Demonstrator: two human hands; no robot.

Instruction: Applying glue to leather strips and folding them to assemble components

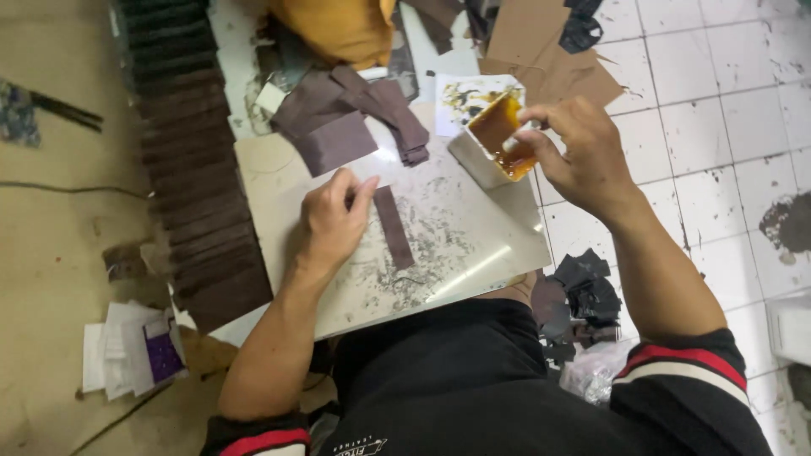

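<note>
While the left hand [334, 221] presses flat, fingers spread, on a dark brown strip [394, 226] lying on the work board [473, 245], the right hand [574, 152] pinches a brush in the glue tub [498, 139]. Judging by the head view, this strip looks uncoated; many overlapped strips [198, 211] lie laid out at the left.

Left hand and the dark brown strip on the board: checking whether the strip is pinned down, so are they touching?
Touching. The head view shows the left hand with fingertips pressed on the dark brown strip at its upper end.
</note>
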